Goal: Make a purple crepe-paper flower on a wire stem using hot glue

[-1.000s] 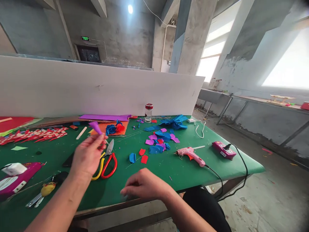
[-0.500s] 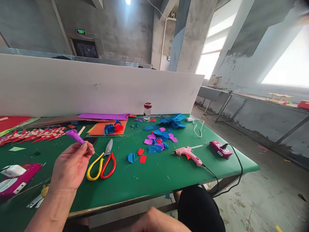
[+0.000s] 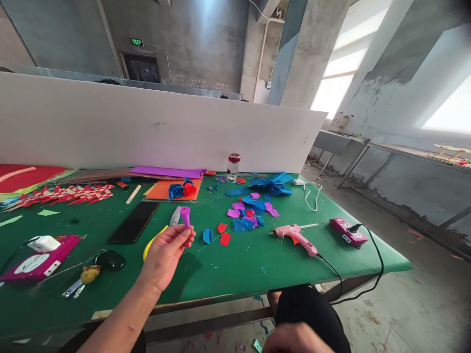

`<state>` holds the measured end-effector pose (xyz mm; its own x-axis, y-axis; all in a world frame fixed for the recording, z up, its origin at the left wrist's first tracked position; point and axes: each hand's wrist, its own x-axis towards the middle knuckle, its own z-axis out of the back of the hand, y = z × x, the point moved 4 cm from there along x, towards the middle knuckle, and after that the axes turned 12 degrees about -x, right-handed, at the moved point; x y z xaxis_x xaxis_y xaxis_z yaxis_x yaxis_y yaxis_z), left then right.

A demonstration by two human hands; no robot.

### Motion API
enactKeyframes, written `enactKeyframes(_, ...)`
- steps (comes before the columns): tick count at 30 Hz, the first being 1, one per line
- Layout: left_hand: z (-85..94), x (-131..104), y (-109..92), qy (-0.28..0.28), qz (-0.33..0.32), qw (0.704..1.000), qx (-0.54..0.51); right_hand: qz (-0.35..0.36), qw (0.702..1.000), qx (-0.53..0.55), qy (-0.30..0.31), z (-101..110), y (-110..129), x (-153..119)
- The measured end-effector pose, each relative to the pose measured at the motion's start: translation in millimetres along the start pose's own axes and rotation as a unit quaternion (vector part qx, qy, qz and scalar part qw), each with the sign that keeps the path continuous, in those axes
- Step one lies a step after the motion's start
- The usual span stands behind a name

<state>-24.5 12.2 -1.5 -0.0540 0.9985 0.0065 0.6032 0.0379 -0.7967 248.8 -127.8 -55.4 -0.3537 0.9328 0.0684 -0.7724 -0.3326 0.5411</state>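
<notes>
Pinching the purple paper piece (image 3: 185,215) by its narrow base with my left hand (image 3: 166,255), above the green table (image 3: 228,272), likely to avoid crushing the flared top. Right hand (image 3: 299,338) blurred near my knee (image 3: 309,311); can't tell its grip.

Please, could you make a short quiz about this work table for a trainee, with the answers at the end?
1. Which hand holds the purple paper piece?
2. True or false: the glass jar stands without its lid.
3. Choose: which colour is the sheet under the blue and red paper flowers? a) white b) orange c) black

Key: 1. The left hand, between its fingertips. 2. False; the red lid is on the glass jar. 3. b
</notes>
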Motion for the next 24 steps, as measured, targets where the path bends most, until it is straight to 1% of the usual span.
enactKeyframes(1,-2.1,-1,5,0.009,0.003,1.000,0.007,-0.004,1.000,-0.004,-0.016,11,3,8)
enactKeyframes(2,-4.0,-2,9,0.020,0.007,1.000,0.007,-0.024,0.998,-0.017,-0.051,23,4,19)
enactKeyframes(3,-5.0,-2,11,0.029,0.005,1.000,0.004,-0.029,0.995,-0.038,-0.085,35,6,35)
enactKeyframes(4,-5.2,-2,13,0.037,0.001,0.999,0.002,-0.020,0.992,-0.056,-0.113,45,9,55)
enactKeyframes(6,-2.9,-1,13,0.045,-0.004,0.999,0.010,0.023,0.990,-0.065,-0.122,53,17,102)
enactKeyframes(7,-0.9,-1,12,0.045,-0.007,0.999,0.017,0.038,0.990,-0.082,-0.108,50,21,127)
enactKeyframes(9,2.3,-1,11,0.049,-0.008,0.998,0.035,0.046,0.990,-0.120,-0.063,35,29,174)
enactKeyframes(10,2.9,-2,11,0.055,-0.006,0.998,0.042,0.053,0.989,-0.129,-0.053,26,34,194)
enactKeyframes(11,2.9,-2,12,0.063,-0.003,0.997,0.048,0.063,0.987,-0.138,-0.042,17,39,211)
enactKeyframes(13,1.6,-5,14,0.080,0.005,0.995,0.055,0.090,0.983,-0.157,-0.009,3,47,236)
enactKeyframes(14,0.9,-6,14,0.085,0.008,0.995,0.055,0.100,0.981,-0.167,0.005,0,47,245)
enactKeyframes(16,-0.1,-7,15,0.089,0.013,0.994,0.056,0.095,0.977,-0.188,0.018,6,40,255)
enactKeyframes(19,-0.4,-8,14,0.090,0.019,0.994,0.057,0.043,0.974,-0.221,0.021,30,10,261)
enactKeyframes(20,-0.4,-7,13,0.091,0.022,0.994,0.057,0.029,0.972,-0.229,0.037,36,-2,261)
enactKeyframes(22,-0.5,-7,13,0.092,0.026,0.994,0.053,0.009,0.969,-0.236,0.065,44,-20,258)
enactKeyframes(24,-0.4,-7,13,0.094,0.027,0.994,0.052,0.000,0.970,-0.230,0.082,44,-31,255)
